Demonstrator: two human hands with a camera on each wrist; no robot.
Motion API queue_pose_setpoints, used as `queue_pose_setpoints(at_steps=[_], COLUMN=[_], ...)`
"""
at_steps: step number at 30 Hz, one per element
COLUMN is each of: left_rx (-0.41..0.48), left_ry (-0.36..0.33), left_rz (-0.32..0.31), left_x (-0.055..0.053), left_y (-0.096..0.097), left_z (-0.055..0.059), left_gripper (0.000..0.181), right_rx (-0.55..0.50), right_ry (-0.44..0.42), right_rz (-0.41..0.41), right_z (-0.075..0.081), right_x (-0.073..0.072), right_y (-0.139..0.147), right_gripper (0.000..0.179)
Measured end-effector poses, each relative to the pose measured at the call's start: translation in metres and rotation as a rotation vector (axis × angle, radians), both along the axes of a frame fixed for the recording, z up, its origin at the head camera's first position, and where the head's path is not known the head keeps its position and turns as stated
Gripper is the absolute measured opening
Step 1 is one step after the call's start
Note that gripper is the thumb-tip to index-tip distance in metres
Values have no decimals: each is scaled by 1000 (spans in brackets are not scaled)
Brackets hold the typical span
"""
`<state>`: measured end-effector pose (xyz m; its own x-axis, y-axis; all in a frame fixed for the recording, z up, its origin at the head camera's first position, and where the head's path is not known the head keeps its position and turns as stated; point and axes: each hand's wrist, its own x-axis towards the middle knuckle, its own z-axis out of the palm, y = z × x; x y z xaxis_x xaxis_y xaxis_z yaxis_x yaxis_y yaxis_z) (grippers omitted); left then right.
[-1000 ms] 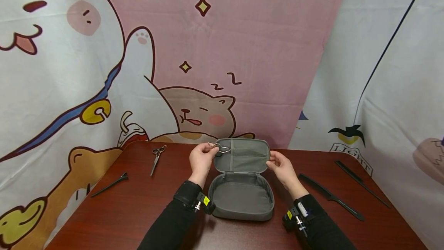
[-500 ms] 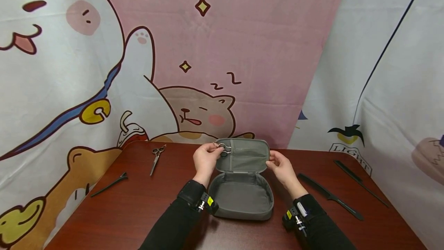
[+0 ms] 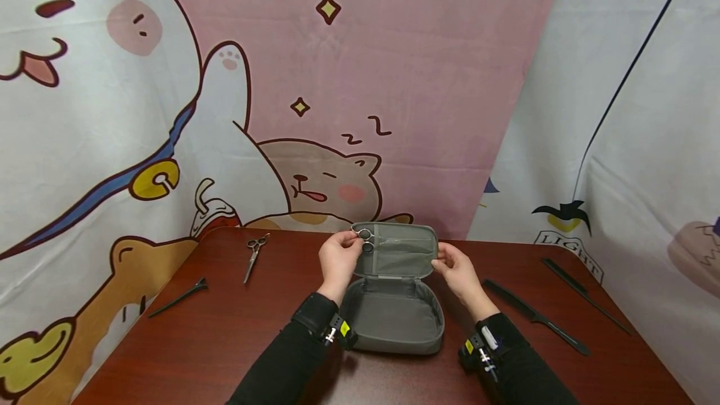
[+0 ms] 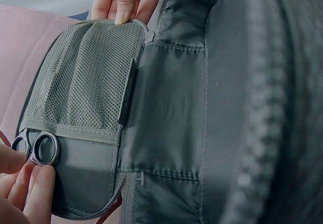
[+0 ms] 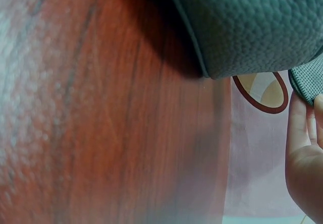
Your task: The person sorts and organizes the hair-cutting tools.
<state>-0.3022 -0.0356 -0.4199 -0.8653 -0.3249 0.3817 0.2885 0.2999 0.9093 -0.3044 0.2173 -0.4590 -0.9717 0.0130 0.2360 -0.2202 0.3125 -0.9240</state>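
A grey zip case (image 3: 392, 336) stands open on the table, its lid raised at the back with a mesh pocket (image 4: 83, 77) on the inside. My left hand (image 3: 340, 262) pinches the finger rings of a pair of scissors (image 4: 47, 148). Their blades are tucked into the mesh pocket, so mostly only the rings show at its edge. My right hand (image 3: 458, 274) grips the lid's right edge between thumb and fingers, and the right wrist view shows that hand (image 5: 305, 158) at the lid's corner.
Another pair of scissors (image 3: 254, 258) and a black hair clip (image 3: 180, 299) lie on the table to the left. To the right lie a wide black comb (image 3: 534, 316) and a thin-tailed comb (image 3: 585, 294). A printed cloth (image 3: 439, 80) hangs behind the table.
My left hand has moved right, pushing the scissors from in front of the lid into the mesh pocket. My right hand has stayed on the lid's edge.
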Motion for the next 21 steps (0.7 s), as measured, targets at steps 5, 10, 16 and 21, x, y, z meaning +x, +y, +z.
queue_pose_setpoints(at_steps=[5, 10, 16, 21], left_rx=[-35, -74, -130, -138], left_ry=[-1, -23, -77, -74], left_rz=[-7, -41, -104, -139], left_x=[1, 3, 8, 11], left_y=[1, -1, -8, -15], left_z=[2, 4, 6, 9], left_gripper=[8, 9, 12, 14], right_rx=[0, -7, -13, -12], right_ry=[-3, 0, 5, 1], right_rz=[4, 5, 5, 14], right_z=[1, 1, -1, -1], right_x=[0, 0, -1, 0], right_y=[1, 1, 1, 1], right_gripper=[31, 31, 31, 30])
